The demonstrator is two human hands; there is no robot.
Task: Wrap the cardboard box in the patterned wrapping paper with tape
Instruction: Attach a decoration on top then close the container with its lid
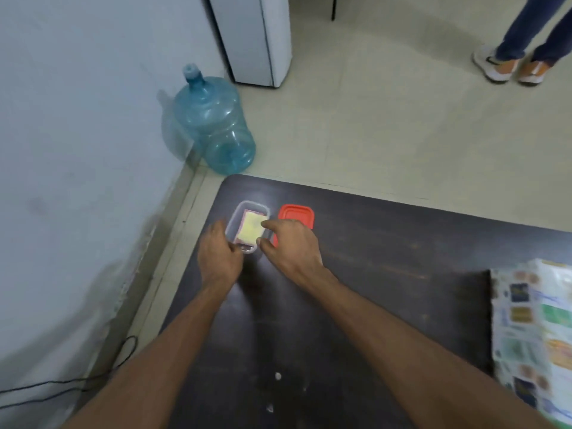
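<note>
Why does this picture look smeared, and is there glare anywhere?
Head view: motion blur softens the wall, the patterned wrapping paper and both hands; wide-angle distortion bends the table edge; pale glare sits on the clear container rim.

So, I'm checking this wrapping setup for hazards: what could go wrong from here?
The clear container sits near the dark table's far left corner, with both the left hand and the right hand at it; a nudge could push it off the table. The red lid lies beside the right hand and might get knocked away. The patterned wrapping paper lies at the right edge of the view, so a forearm sweeping back could crease it.
</note>
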